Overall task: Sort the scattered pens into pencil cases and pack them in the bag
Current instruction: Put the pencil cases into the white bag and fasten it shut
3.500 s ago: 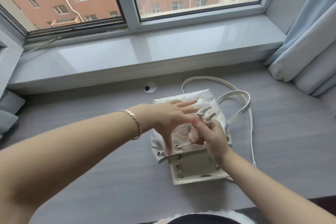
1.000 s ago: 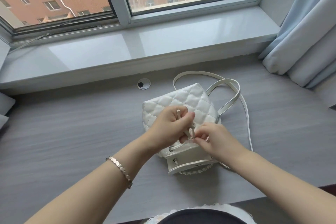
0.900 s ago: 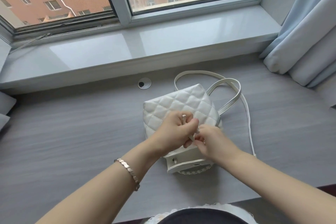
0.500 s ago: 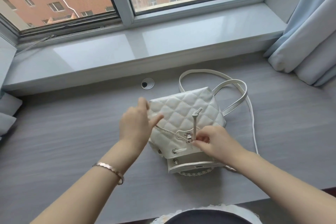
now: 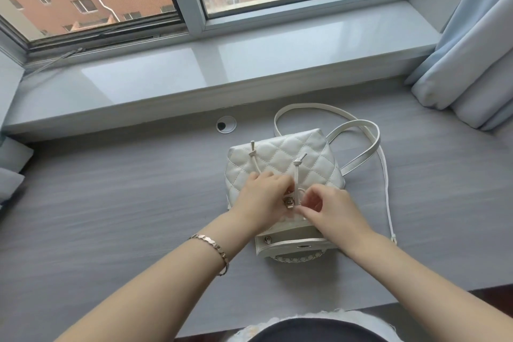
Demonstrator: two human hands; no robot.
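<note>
A person is leaning over a grey desk [image 5: 111, 203] and working at a white quilted bag [image 5: 283, 161], which is lying flat near the middle of the desk, just below the windowsill [image 5: 249, 64], with its mouth turned toward the person. The bag's flap [image 5: 291, 243] is lying folded open at the near edge, showing a chain trim along its rim. The left hand [image 5: 263, 203] is resting on the gathered mouth of the bag with its fingers bent downward; the left cord [image 5: 254, 159] is running from its knot down under those fingers, and whether they are actually clasping it cannot be told. The right hand [image 5: 330, 208] is pinching the lower end of the right cord [image 5: 297, 175] between thumb and forefinger, with the other fingers curled loosely behind, and the cord is standing taut up to its knot over the quilting. A small metal clasp [image 5: 290, 201] is showing between the two hands. The bag's straps [image 5: 361, 133] are looping out on the desk to the right. A bracelet [image 5: 213, 247] is sitting on the left wrist. A round grommet [image 5: 226, 124] is lying in the desk behind the bag, and a pale curtain [image 5: 472, 64] is hanging at the far right.
</note>
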